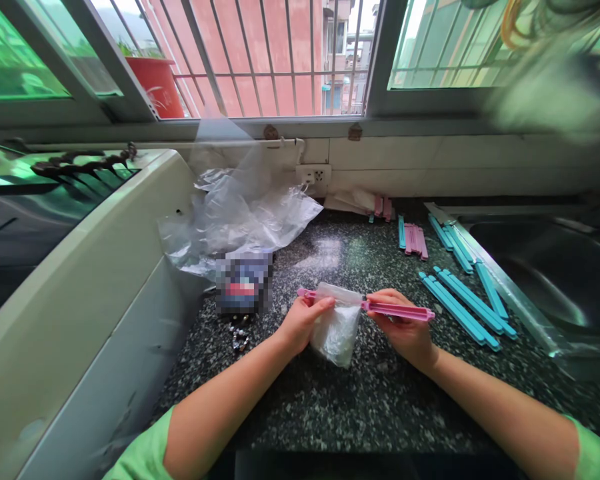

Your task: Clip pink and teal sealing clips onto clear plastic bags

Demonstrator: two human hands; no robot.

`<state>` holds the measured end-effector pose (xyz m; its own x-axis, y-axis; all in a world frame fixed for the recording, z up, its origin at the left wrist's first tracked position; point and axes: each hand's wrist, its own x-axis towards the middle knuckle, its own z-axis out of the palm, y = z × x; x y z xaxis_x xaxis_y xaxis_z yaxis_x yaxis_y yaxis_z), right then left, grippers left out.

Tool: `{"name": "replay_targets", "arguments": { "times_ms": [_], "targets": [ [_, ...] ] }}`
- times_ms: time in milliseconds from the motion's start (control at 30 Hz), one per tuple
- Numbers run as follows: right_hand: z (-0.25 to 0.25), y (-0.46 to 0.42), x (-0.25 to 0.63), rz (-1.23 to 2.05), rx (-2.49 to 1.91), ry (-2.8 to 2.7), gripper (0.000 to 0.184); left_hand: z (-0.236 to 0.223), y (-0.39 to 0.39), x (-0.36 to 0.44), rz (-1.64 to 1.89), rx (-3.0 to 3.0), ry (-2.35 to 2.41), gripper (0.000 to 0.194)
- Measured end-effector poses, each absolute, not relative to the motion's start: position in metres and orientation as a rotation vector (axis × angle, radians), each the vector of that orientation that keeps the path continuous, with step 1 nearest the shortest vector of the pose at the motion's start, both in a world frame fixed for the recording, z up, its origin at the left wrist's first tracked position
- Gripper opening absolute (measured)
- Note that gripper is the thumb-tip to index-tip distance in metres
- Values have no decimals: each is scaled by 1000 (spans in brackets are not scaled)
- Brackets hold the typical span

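A small clear plastic bag [336, 337] with whitish contents hangs upright just above the dark counter. Across its upper part runs a long pink bag clip [400, 310], its right half sticking out past the bag. My left hand [303, 323] is closed on the clip's left end and the bag's left edge, thumb on the plastic. My right hand [405, 333] pinches the clip just right of the bag. To the right lie several long turquoise bag clips [460, 312]. Farther back stand shorter pink clips [415, 241] beside a turquoise one.
Crumpled clear plastic [250, 220] lies at the back left, behind a blurred dark packet [243, 283] and a small shiny chain [240, 339]. A metal sink [555, 267] is at the right, a stove [80, 233] at the left. A wall socket [314, 175] is behind.
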<state>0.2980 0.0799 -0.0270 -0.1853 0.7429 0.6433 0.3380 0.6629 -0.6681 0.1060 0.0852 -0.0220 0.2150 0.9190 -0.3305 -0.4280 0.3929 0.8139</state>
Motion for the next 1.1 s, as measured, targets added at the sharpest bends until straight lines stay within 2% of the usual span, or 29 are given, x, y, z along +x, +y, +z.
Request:
{"name": "replay_targets", "arguments": {
  "times_ms": [200, 467, 733, 1100],
  "targets": [
    [-30, 79, 298, 541, -765, -1718, 20, -27, 83, 106, 1073, 705, 949, 36],
    [-20, 78, 299, 347, -752, -1867, 21, -27, 80, 107, 1108, 862, 1022, 40],
    [-16, 80, 301, 130, -749, -1939, 21, -23, 77, 106, 1128, 1063, 1040, 36],
    [-17, 80, 302, 90, -726, -1995, 25, -24, 72, 107, 1130, 1298, 1046, 34]
  ]
}}
